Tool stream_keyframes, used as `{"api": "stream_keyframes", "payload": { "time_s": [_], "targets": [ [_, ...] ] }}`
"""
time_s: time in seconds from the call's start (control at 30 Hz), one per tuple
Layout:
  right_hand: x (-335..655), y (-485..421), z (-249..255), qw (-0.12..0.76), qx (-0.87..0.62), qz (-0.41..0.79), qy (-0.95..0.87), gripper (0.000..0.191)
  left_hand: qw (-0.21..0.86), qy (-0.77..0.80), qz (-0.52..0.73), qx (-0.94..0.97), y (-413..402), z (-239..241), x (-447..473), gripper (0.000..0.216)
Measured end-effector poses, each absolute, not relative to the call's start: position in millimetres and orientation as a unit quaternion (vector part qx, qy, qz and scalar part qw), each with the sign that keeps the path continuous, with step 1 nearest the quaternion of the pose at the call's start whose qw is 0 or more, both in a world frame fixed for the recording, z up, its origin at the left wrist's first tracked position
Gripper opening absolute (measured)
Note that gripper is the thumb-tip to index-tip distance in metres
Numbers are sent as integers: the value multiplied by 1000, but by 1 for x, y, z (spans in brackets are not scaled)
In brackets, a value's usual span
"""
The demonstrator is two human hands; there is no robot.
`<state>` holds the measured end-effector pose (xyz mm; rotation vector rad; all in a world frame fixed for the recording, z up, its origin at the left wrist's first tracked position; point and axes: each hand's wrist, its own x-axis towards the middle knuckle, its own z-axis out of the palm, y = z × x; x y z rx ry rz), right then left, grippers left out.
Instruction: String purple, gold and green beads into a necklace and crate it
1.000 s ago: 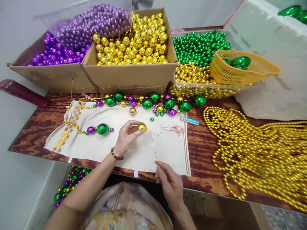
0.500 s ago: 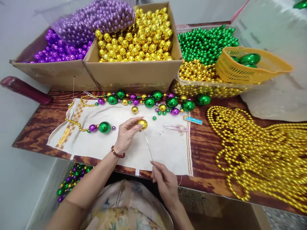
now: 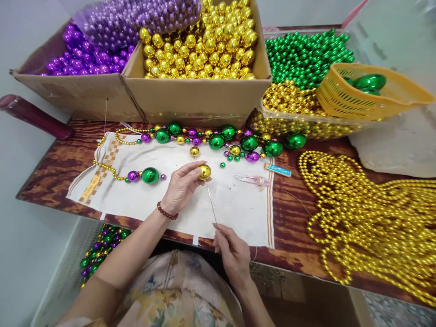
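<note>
The table (image 3: 289, 236) goes across the scene, and at its far side stand two boxes: the left box (image 3: 75, 93) has purple balls (image 3: 90, 60), the right box (image 3: 194, 100) has gold balls (image 3: 204, 50). Before them the cloth (image 3: 235, 204) is spread, and to its right lie the gold chains (image 3: 371, 218). Near the far edge of the cloth, a mixed strand (image 3: 217, 141) runs from left to right. The left hand (image 3: 180, 187) comes from the near left; its thumb and fingertips pinch the bead (image 3: 205, 172), a gold one, held over the middle of the cloth. The right hand (image 3: 233, 249), at the near edge of the table, pinches the near part of the needle (image 3: 211, 202). To the right of the bead, the snips (image 3: 252, 180) lie on the cloth. From the right hand, the bead is far and a little left; the left hand is the nearer one, since it has the bead in its fingers. The long axis of the needle goes the same way, far and slightly left, towards the near side of the bead. Whether its far tip touches the bead or is only just beside it, I cannot tell.
</note>
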<state>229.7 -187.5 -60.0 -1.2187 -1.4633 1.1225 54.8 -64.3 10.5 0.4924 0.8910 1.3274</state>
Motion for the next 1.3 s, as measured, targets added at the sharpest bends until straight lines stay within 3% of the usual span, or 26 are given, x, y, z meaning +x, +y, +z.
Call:
{"api": "stream_keyframes", "payload": {
  "time_s": [0.77, 1.3],
  "targets": [
    [229, -188, -63, 438, -499, 470, -581, 22, 700, 384, 579, 166, -65, 14, 57, 36],
    [210, -174, -50, 479, -503, 485, -531, 21, 601, 410, 573, 378, -105, 7, 75, 27]
  ]
}}
